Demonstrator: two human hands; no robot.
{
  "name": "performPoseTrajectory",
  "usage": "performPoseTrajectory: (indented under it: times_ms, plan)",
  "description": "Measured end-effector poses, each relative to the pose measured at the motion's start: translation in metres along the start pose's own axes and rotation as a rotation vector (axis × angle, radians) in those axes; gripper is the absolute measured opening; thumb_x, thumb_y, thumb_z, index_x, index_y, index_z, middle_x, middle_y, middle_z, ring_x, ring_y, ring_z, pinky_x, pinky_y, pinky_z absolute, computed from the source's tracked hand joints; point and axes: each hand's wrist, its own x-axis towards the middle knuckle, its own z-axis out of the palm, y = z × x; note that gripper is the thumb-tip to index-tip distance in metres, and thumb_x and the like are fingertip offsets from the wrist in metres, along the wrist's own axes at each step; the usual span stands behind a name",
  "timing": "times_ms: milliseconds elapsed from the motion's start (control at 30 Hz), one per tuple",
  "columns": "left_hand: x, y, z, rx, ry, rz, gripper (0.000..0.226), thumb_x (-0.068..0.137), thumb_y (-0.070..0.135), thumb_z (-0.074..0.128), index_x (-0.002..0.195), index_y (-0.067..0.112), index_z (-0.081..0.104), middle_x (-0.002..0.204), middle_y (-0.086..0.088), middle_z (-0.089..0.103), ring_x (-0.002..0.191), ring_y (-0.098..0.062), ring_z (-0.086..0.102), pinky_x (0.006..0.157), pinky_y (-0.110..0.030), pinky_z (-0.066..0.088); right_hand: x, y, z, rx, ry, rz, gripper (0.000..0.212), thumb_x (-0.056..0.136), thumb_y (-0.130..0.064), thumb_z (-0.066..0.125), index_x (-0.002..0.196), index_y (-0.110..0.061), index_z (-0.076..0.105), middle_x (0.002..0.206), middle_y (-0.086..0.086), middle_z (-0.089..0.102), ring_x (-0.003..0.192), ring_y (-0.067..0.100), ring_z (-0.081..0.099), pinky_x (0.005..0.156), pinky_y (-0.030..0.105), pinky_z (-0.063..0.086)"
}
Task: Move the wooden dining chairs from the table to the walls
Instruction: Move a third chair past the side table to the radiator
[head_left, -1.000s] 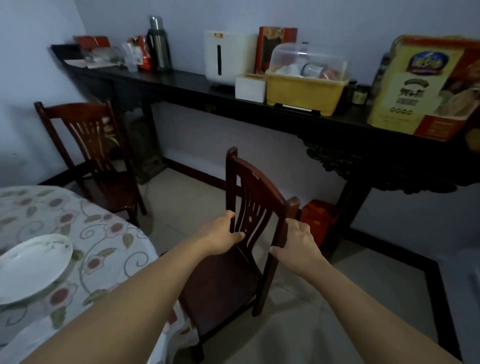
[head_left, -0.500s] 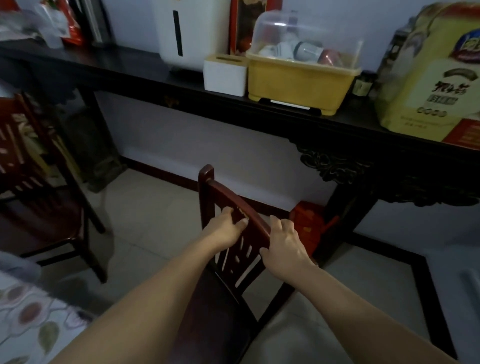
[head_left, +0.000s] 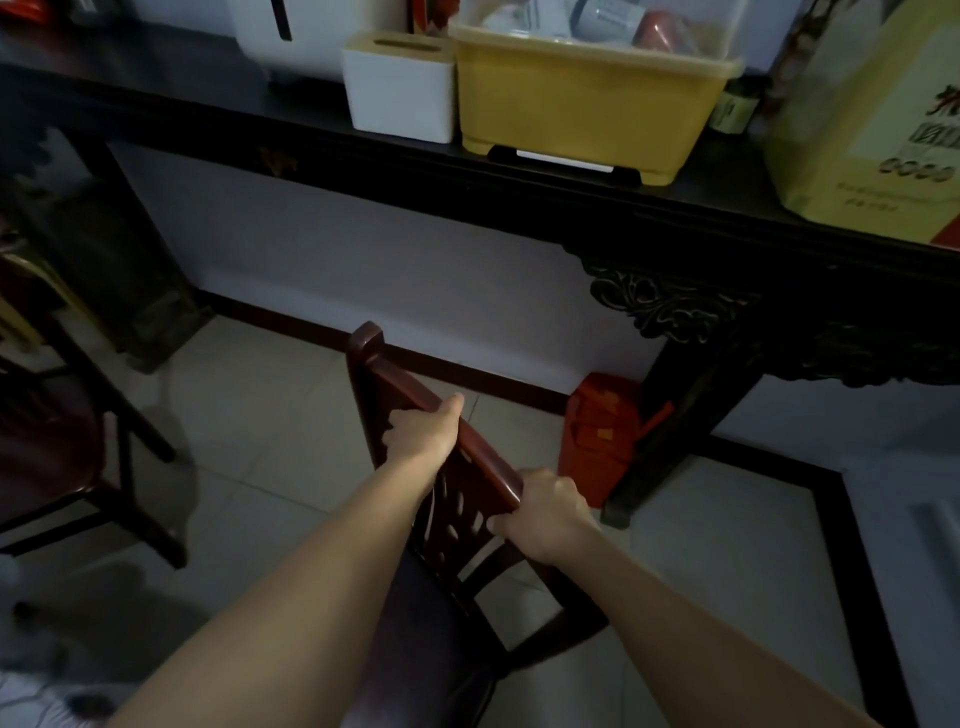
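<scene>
A dark red wooden dining chair (head_left: 457, 499) stands in front of me, its backrest turned toward the white wall (head_left: 395, 270). My left hand (head_left: 423, 434) grips the top rail near its middle. My right hand (head_left: 545, 512) grips the rail's right end. The seat is mostly hidden under my forearms. A second wooden chair (head_left: 57, 426) stands at the left edge, partly cut off. A corner of the flowered tablecloth (head_left: 36, 701) shows at the bottom left.
A long dark carved console table (head_left: 571, 192) runs along the wall, bearing a yellow bin (head_left: 587, 98), a white box (head_left: 400, 85) and a large yellow package (head_left: 872, 119). A red box (head_left: 597, 431) sits on the floor by the console's leg (head_left: 665, 431). Pale tiled floor lies between chair and wall.
Both hands moved up from the backrest posts to the top rail. The chair and my view have shifted closer to the wall and console; the dining table has slipped almost out of view.
</scene>
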Motion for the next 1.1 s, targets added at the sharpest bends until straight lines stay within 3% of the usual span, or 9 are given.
performPoseTrajectory:
  times_ms: [133,300,533,733,900,1100]
  plan:
    - [0.018,-0.007,0.005,-0.073,-0.024,-0.057,0.093,0.038,0.05,0.062,0.122,0.01,0.054,0.11,-0.011,0.064,0.094,-0.031,0.064,0.09,-0.044,0.053,0.003,0.004,0.004,-0.003,-0.014,-0.008,0.045,0.074,-0.019,0.068,0.118,-0.013,0.059,0.104,0.01,0.064,0.091,0.025,0.068,0.079,0.039,0.06]
    - [0.006,-0.01,0.005,-0.081,-0.021,-0.048,0.067,0.045,0.037,0.057,0.105,0.008,0.062,0.107,-0.012,0.065,0.095,-0.03,0.064,0.09,-0.043,0.053,-0.002,0.01,0.009,0.047,-0.043,0.01,0.047,0.073,-0.017,0.069,0.119,-0.012,0.059,0.103,0.009,0.064,0.089,0.024,0.068,0.077,0.038,0.061]
    - [-0.022,-0.012,0.01,-0.121,-0.028,-0.025,0.076,0.045,0.028,0.056,0.116,0.003,0.057,0.107,-0.015,0.065,0.093,-0.032,0.066,0.087,-0.039,0.055,-0.032,0.023,0.006,0.081,-0.004,0.047,0.036,0.073,-0.014,0.069,0.108,-0.01,0.065,0.096,0.008,0.067,0.084,0.023,0.07,0.074,0.037,0.062]
    - [-0.069,0.012,0.024,-0.111,-0.092,0.059,0.076,0.044,0.027,0.054,0.116,0.003,0.057,0.108,-0.015,0.066,0.092,-0.03,0.065,0.07,-0.029,0.049,-0.075,0.031,-0.033,0.091,0.11,0.099,0.028,0.072,-0.012,0.068,0.099,-0.009,0.066,0.082,0.004,0.063,0.08,0.022,0.068,0.066,0.032,0.06]
    - [-0.108,0.029,0.054,-0.074,-0.175,0.162,0.076,0.044,0.029,0.055,0.115,0.003,0.055,0.106,-0.015,0.067,0.094,-0.032,0.066,0.088,-0.04,0.055,-0.109,0.05,-0.063,0.111,0.21,0.163,0.027,0.067,-0.016,0.072,0.094,-0.012,0.069,0.088,0.006,0.067,0.081,0.024,0.067,0.066,0.03,0.057]
    - [-0.161,0.042,0.114,-0.005,-0.321,0.249,0.073,0.045,0.03,0.056,0.114,0.003,0.057,0.109,-0.016,0.064,0.099,-0.035,0.064,0.084,-0.039,0.052,-0.144,0.101,-0.094,0.174,0.319,0.245,0.026,0.069,-0.015,0.071,0.095,-0.014,0.068,0.087,0.004,0.066,0.081,0.025,0.067,0.068,0.031,0.058]
